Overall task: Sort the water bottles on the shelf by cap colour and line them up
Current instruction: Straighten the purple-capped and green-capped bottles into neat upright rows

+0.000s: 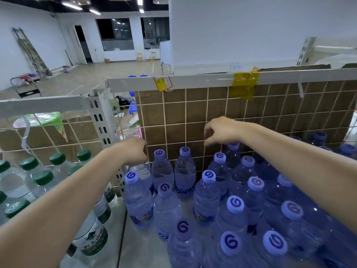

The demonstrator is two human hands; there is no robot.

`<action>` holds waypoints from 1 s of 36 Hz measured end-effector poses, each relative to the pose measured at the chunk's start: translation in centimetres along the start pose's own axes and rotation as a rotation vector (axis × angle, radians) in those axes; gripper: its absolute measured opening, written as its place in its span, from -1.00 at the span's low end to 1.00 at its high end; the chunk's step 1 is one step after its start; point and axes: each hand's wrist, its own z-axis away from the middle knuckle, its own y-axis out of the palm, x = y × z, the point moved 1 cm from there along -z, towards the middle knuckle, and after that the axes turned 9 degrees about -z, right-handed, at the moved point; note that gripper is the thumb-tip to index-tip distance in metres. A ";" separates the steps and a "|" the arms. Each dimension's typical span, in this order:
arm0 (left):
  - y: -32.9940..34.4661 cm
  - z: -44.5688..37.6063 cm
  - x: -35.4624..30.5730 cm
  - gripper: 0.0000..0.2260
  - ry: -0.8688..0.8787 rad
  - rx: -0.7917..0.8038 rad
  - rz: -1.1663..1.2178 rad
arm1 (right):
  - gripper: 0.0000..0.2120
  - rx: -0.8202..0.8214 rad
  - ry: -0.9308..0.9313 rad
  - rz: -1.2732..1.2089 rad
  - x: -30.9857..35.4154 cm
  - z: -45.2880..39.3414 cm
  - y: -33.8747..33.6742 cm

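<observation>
Your left hand point(135, 149) has its grip closed over the top of a clear bottle point(140, 170) at the back left corner of the blue-capped bottles point(233, 204), its cap hidden under your fingers. That bottle stands upright, long axis vertical. Your right hand point(220, 130) hovers above the back row, fingers loosely curled, holding nothing. The green-capped bottles point(43, 176) stand upright on the shelf point(139, 250) at left.

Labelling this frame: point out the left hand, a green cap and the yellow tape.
left hand point(135, 150), head view, back of the hand.
green cap point(43, 177), head view, its top.
yellow tape point(245, 83), head view, middle.
</observation>
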 end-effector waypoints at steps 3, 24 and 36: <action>-0.7 0.2 -0.5 -0.73 0.027 -0.105 -0.027 | -0.73 0.097 0.065 0.069 -1.5 1.0 -0.5; 0.2 -0.8 -4.8 -0.62 0.081 -0.147 -0.001 | -0.75 0.050 0.013 -0.096 -2.4 1.1 2.6; 0.3 -0.9 -4.6 -0.82 0.080 -0.150 0.036 | -0.77 0.037 -0.033 -0.058 -1.9 -1.0 4.0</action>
